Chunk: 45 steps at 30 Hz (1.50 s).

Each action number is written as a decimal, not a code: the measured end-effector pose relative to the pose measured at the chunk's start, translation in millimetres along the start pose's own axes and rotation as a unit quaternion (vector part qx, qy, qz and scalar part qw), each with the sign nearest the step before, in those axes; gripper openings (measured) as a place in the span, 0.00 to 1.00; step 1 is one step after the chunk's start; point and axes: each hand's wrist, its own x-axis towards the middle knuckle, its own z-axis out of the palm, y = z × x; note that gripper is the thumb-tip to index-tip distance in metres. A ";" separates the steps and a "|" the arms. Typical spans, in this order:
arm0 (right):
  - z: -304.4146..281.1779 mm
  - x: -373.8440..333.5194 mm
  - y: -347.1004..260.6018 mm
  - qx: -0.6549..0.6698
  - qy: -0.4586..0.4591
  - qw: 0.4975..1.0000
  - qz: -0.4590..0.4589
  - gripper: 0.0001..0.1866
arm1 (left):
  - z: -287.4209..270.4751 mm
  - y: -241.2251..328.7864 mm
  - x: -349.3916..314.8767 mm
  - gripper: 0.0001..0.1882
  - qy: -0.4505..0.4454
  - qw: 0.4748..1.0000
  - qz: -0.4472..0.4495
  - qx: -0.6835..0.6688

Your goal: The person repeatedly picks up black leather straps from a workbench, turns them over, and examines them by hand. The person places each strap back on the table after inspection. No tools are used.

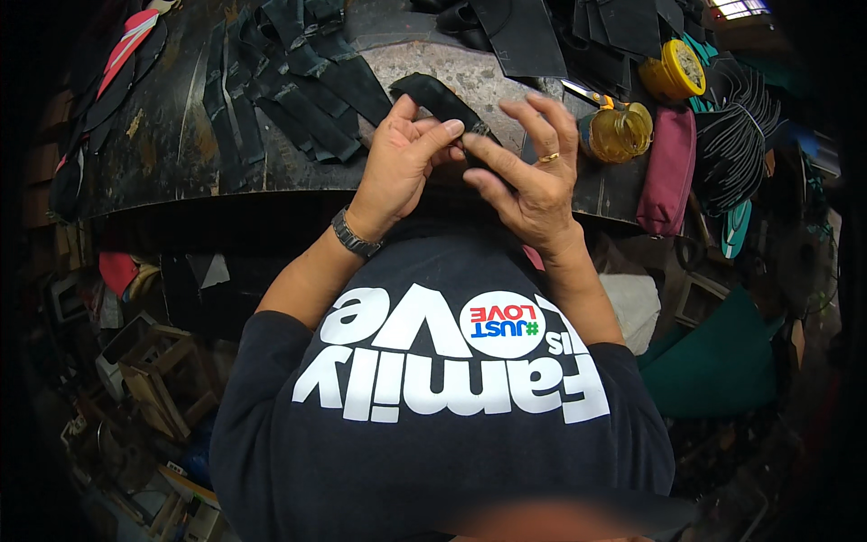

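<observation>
A curved black strip (pixel 433 95), which looks like leather or rubber, is bent between my hands above the near edge of the table. My left hand (pixel 402 158), with a dark watch at its wrist, is closed on the strip's near part, thumb and fingers pinched together. My right hand (pixel 539 167), wearing a ring, is open with its fingers spread. Its index fingertip reaches to the strip beside my left thumb, and the other fingers are raised. Whether that fingertip presses on the strip I cannot tell. Several flat black strips (pixel 312 95) lie overlapping left of my hands.
Orange-handled scissors (pixel 587 94), an amber jar (pixel 620 133) and a yellow tub (pixel 673 70) stand right of my hands. Beyond them are a maroon pouch (pixel 666 172) and a bundle of black cords (pixel 736 122). Black sheets (pixel 519 36) lie at the back; red-and-black pieces (pixel 131 45) at far left.
</observation>
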 end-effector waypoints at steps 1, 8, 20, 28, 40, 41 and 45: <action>-2.3 1.0 -0.2 0.049 -0.016 0.999 -0.001 0.17 | 0.4 0.6 0.3 0.15 -0.002 1.000 0.000 -0.002; -16.9 1.5 6.5 0.282 -0.088 0.943 0.154 0.39 | -16.4 18.5 9.4 0.15 -0.019 0.999 0.031 -0.006; -10.1 -2.2 -11.6 0.390 -0.021 0.874 0.289 0.41 | 1.6 1.7 -5.2 0.15 -0.065 0.990 -0.119 -0.040; -12.5 1.7 -16.3 0.416 -0.017 0.860 0.296 0.44 | 5.3 5.2 0.6 0.16 -0.039 0.992 -0.119 -0.029; -2.3 -13.9 -14.1 0.452 0.057 0.816 0.356 0.35 | 8.5 4.3 -0.7 0.28 -0.036 0.996 -0.079 -0.035; 0.2 -15.3 -13.2 0.431 0.063 0.829 0.350 0.33 | 9.1 3.6 -1.1 0.28 -0.031 0.996 -0.073 -0.037; 4.0 -15.9 -7.9 0.297 0.062 0.912 0.276 0.19 | 10.7 1.3 -0.6 0.29 -0.024 0.998 -0.044 -0.034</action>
